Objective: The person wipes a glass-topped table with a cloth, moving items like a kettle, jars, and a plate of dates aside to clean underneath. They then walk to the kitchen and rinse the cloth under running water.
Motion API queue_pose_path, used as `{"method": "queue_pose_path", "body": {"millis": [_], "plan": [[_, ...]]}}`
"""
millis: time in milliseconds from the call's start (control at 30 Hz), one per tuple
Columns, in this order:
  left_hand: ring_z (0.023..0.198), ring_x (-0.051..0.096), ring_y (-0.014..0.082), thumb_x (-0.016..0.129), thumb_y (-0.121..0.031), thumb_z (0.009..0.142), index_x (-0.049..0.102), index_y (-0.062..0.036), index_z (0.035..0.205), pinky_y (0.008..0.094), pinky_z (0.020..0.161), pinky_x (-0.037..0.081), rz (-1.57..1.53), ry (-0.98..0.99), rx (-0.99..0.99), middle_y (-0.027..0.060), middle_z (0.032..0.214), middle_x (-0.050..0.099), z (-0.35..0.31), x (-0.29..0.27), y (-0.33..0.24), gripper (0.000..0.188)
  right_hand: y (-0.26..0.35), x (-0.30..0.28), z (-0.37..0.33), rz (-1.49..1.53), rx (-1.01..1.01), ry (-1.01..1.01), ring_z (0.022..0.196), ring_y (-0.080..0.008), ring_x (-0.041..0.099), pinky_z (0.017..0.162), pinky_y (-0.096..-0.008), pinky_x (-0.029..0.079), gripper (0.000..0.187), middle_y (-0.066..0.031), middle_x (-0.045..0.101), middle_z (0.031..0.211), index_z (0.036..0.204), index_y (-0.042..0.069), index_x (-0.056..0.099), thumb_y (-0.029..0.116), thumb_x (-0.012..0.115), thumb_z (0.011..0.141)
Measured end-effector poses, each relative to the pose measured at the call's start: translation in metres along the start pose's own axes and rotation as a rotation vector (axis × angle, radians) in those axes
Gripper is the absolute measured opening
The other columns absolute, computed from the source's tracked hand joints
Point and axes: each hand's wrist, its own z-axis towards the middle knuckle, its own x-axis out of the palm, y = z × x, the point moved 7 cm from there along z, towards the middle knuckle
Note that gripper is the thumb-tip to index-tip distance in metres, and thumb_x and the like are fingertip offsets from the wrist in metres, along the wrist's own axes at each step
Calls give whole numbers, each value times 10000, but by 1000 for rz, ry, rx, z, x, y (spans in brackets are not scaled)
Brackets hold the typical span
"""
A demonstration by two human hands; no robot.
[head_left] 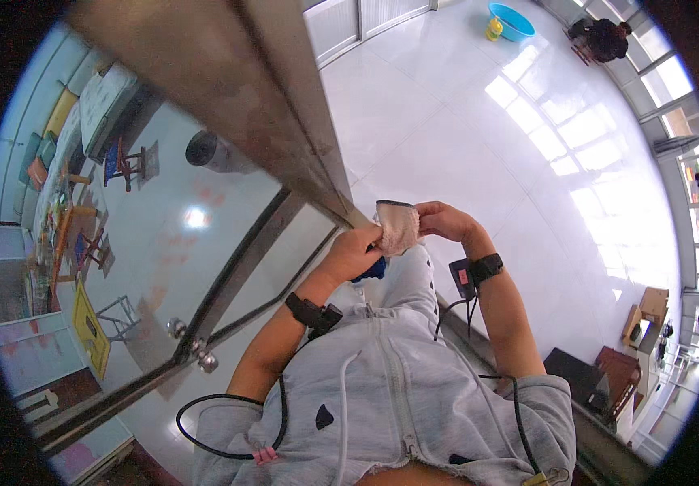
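Note:
A pale pinkish-white cloth [399, 230] with a dark trimmed edge hangs between my two hands in front of my body. Its near left edge is pinched in my left hand [353, 254], close beside the metal door frame. On the other side, my right hand [445, 221] grips the cloth's upper right edge between thumb and fingers. Just below my left fingers shows a dark blue piece of fabric [372, 270], mostly covered by that hand; I cannot tell whether it belongs to the same cloth.
A broad metal door frame [228, 89] slants past my left side, with a glass door and round metal knob [204, 356] below it. Far off are a blue basin [513, 22], a yellow bottle [494, 29], a seated person [605, 40] and a folding stool [125, 164].

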Motion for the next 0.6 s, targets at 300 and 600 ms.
{"method": "queue_pose_path", "body": {"millis": [300, 600], "plan": [[781, 589, 369, 616, -89, 749, 544, -14, 862, 415, 665, 467, -21, -227, 25, 177, 822, 583, 203, -5, 35, 154, 111, -226, 88, -331, 133, -13, 933, -121, 590, 802, -263, 473, 90, -21, 643, 968, 887, 75, 626, 132, 563, 857], [828, 608, 276, 604, -93, 825, 574, 28, 1002, 367, 736, 480, -194, -722, -334, 177, 890, 616, 305, -72, 115, 217, 272, -330, 291, -903, 258, 108, 949, -117, 600, 795, -271, 439, 204, -3, 653, 987, 1023, 93, 624, 90, 495, 865]]}}
